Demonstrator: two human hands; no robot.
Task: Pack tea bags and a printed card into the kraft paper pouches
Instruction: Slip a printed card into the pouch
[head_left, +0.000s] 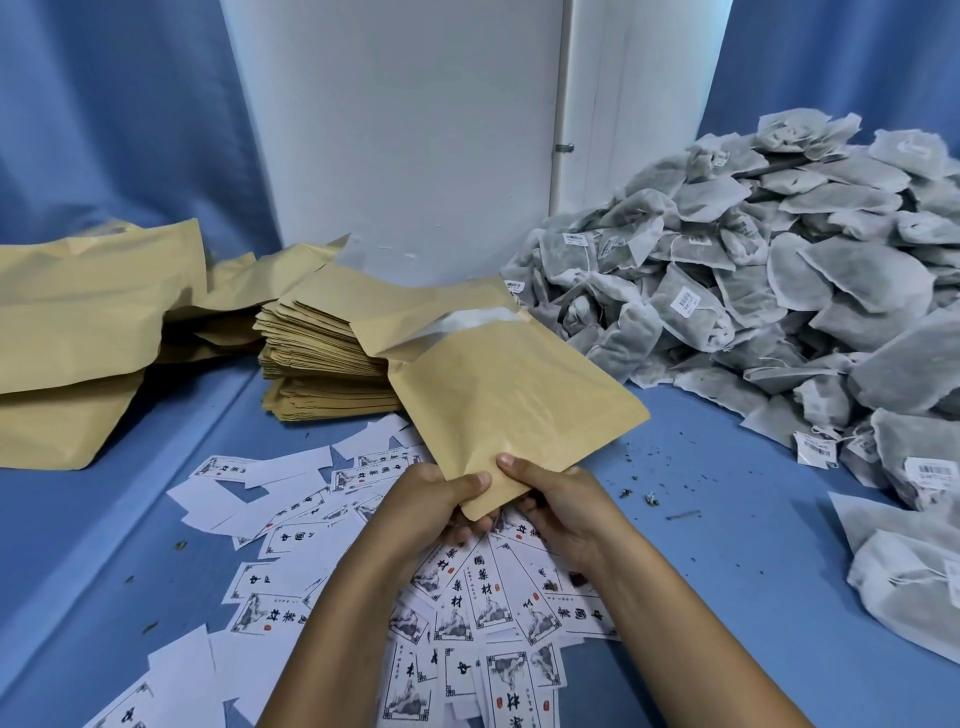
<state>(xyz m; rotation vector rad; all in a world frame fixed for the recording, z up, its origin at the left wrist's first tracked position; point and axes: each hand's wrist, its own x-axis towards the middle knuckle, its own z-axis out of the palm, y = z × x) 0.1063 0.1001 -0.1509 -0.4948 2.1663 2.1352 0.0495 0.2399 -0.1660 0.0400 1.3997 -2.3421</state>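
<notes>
A flat tan kraft paper pouch (498, 384) is pinched at its near corner by the left hand (441, 499) and right hand (550, 499), mouth gaping toward the far side above the scattered white printed cards (467, 597). Filling seems next, which would need 1 hand freed to reach the grey mesh tea bags (753, 270) heaped far right. A blue cloth-covered table (156, 519) and a white wall (395, 130) are seen.

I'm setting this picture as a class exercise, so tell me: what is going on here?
A person is packing tea. Both hands, the left hand and right hand, grip the lower corner of one kraft paper pouch, whose open mouth points away and shows a white lining. Printed cards lie scattered on the blue table beneath the hands. A stack of empty pouches sits behind, and a heap of tea bags rises on the right.
</notes>
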